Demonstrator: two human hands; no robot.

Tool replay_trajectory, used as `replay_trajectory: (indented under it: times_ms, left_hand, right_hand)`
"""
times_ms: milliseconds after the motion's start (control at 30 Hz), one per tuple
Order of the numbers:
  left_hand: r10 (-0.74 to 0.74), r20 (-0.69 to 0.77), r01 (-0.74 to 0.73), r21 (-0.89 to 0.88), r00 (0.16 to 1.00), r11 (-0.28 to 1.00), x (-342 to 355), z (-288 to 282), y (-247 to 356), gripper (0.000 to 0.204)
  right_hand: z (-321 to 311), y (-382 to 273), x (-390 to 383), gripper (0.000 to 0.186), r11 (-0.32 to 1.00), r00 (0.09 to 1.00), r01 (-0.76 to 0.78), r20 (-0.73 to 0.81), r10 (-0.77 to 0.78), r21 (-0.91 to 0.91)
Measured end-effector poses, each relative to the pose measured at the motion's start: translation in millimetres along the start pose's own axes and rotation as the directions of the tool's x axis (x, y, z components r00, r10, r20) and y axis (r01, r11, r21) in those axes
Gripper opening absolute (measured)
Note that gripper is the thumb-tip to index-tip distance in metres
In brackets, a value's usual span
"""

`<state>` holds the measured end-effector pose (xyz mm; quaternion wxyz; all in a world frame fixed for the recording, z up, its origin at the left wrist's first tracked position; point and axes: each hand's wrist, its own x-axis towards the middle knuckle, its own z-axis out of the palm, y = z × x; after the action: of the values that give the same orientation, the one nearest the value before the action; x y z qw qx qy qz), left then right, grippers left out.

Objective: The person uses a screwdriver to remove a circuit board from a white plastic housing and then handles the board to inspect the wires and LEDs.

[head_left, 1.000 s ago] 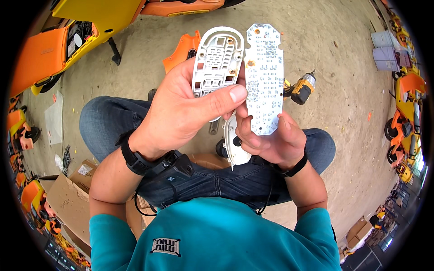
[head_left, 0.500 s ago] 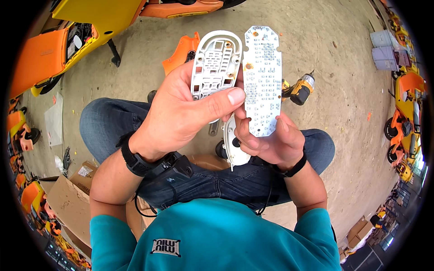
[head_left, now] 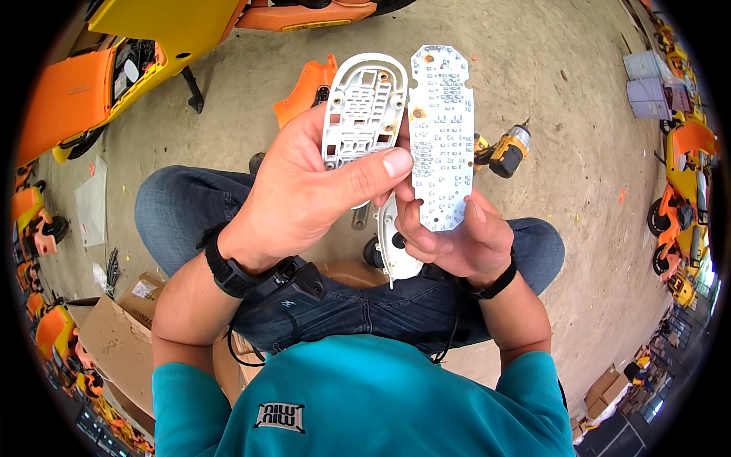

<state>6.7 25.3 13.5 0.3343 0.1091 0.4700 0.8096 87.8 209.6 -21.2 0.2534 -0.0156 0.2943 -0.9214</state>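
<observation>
My left hand (head_left: 304, 183) is closed round a white plastic frame (head_left: 364, 114) with a rounded top, many small cut-outs and screw posts. Its thumb tip reaches the long edge of a white circuit board (head_left: 442, 137). That board stands upright in my right hand (head_left: 464, 240), gripped near its lower end between thumb and fingers. Small components and a few brownish spots dot its face. Below the hands, a white shell-shaped plastic cover (head_left: 399, 259) is partly hidden by my right fingers.
A yellow and black power drill (head_left: 509, 151) lies on the concrete floor beyond my right hand. Behind my left hand is an orange plastic part (head_left: 304, 91). A yellow-orange scooter (head_left: 68, 99) stands at the far left, cardboard boxes (head_left: 114, 335) at the near left.
The circuit board has tilted very slightly in my right hand. Both hands otherwise keep their places and grips.
</observation>
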Motion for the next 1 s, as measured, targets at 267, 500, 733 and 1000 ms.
replay_trajectory:
  times_ms: [267,500,733,1000]
  left_hand:
    - [0.003,0.004,-0.003,-0.018,1.0,1.0,-0.1,0.4,0.0,0.02]
    - [0.006,0.008,-0.006,-0.011,1.0,1.0,-0.6,-0.1,-0.6,0.022]
    - [0.013,0.013,-0.013,-0.036,1.0,0.999,-0.1,-1.2,0.8,0.025]
    - [-0.021,-0.002,0.021,-0.023,1.0,1.0,-0.1,0.9,4.4,0.027]
  right_hand:
    - [0.0,-1.1,0.3,0.066,1.0,1.0,-0.006,-0.002,0.006,-0.013]
    - [0.5,-0.3,-0.6,0.065,1.0,1.0,-0.004,-0.02,0.003,-0.024]
    - [-1.2,-3.5,-3.7,0.064,0.999,1.0,0.015,0.002,-0.015,-0.035]
    - [-2.5,-4.9,-3.3,0.064,1.0,1.0,0.028,-0.008,-0.028,-0.014]
